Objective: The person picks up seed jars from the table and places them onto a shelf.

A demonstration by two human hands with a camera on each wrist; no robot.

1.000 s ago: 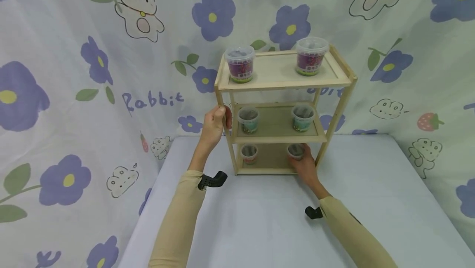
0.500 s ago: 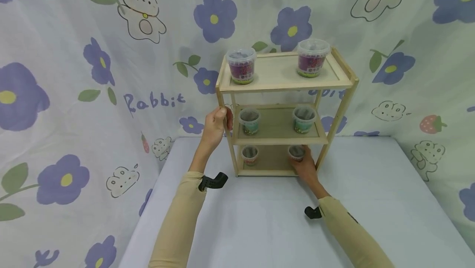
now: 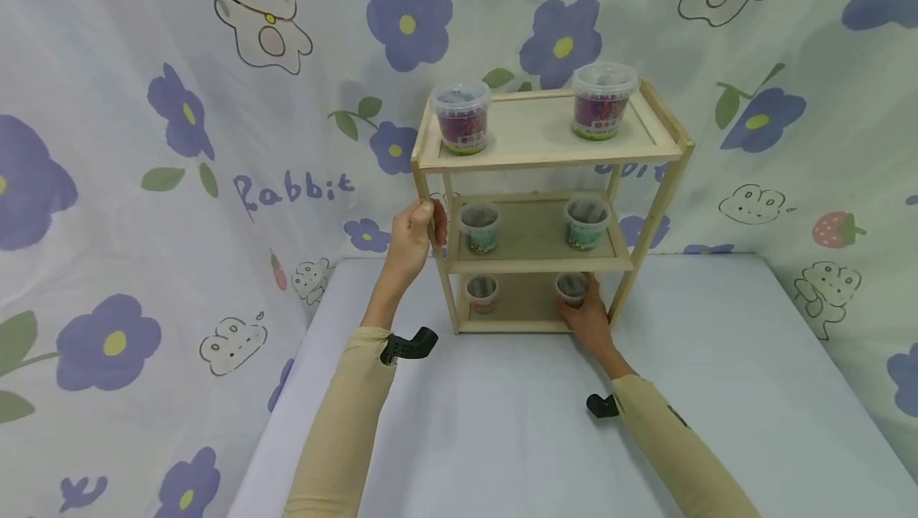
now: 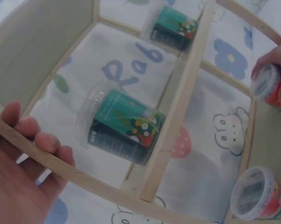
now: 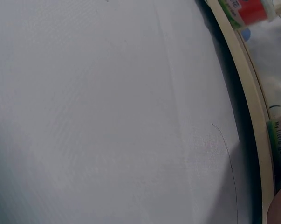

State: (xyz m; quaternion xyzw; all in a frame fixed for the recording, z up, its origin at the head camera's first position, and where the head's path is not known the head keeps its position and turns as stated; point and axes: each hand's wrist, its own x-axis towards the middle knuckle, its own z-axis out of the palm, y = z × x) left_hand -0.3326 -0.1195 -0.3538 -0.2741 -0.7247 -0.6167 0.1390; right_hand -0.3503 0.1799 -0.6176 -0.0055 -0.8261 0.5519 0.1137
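Note:
A three-tier wooden shelf rack (image 3: pixel 531 135) stands on the white-covered table. My left hand (image 3: pixel 410 241) grips its left front post, fingers curled round the wood in the left wrist view. On the bottom tier at the right, my right hand (image 3: pixel 588 322) holds a small clear plastic cup (image 3: pixel 571 285) with a red and green label; in the right wrist view only a sliver of the cup (image 5: pixel 279 144) shows. Another red-labelled cup (image 3: pixel 481 293) sits at the left of that tier. Two teal-labelled cups (image 3: pixel 479 227) stand on the middle tier.
Two larger purple-labelled tubs, left (image 3: pixel 461 119) and right (image 3: pixel 602 103), stand on the top board. Behind the rack hangs a curtain (image 3: pixel 287 119) printed with flowers and rabbits. White cloth covers the table (image 3: pixel 495 422) in front.
The head view has shifted slightly. Both hands keep their places, the left on the post and the right at the bottom cup.

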